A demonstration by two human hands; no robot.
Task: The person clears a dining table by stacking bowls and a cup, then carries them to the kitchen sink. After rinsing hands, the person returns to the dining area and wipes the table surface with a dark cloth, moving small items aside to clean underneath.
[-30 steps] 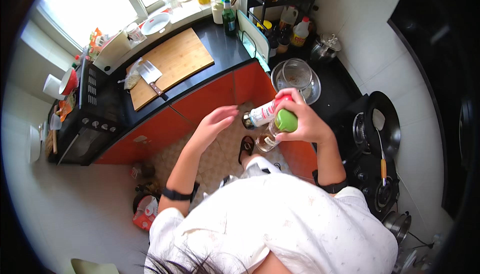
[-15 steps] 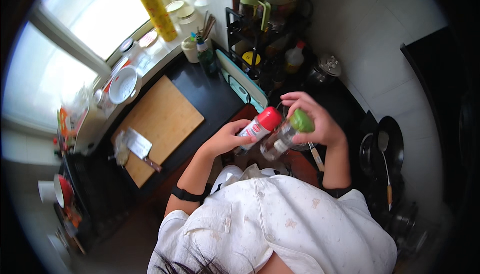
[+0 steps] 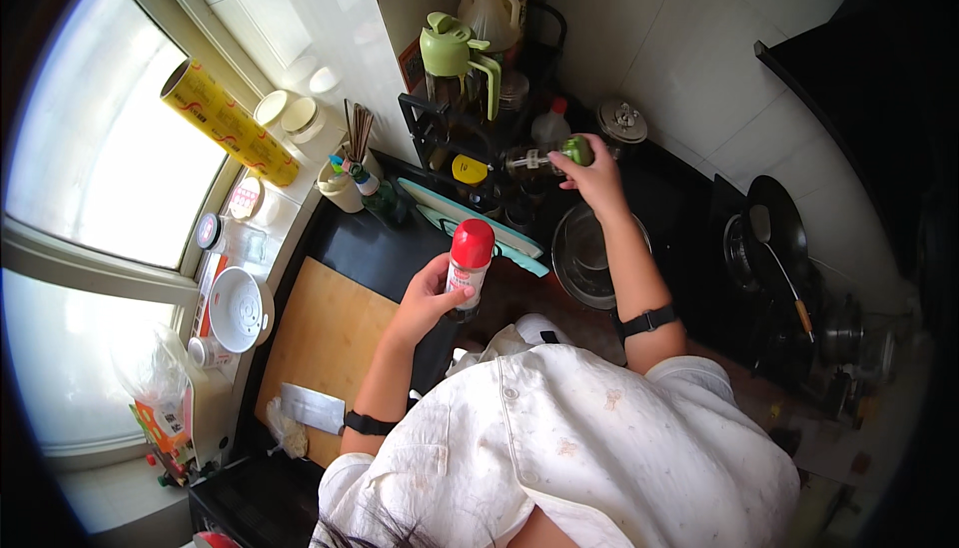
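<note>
My left hand (image 3: 425, 305) wraps its fingers around the red-capped bottle (image 3: 471, 251), held up to the right of the cutting board (image 3: 335, 333) — my right hand (image 3: 597, 178), stretched out, grips the green-topped jar (image 3: 576, 150) near the black rack (image 3: 428, 120).

Bright window (image 3: 105, 138), pale tiled walls (image 3: 699, 23), black countertop (image 3: 365, 243)

Red-capped bottle (image 3: 472, 260), partly behind the left hand (image 3: 428, 300)

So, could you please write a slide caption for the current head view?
Left hand holding a red-capped bottle, right hand a green-capped clear bottle near the black rack.
</note>
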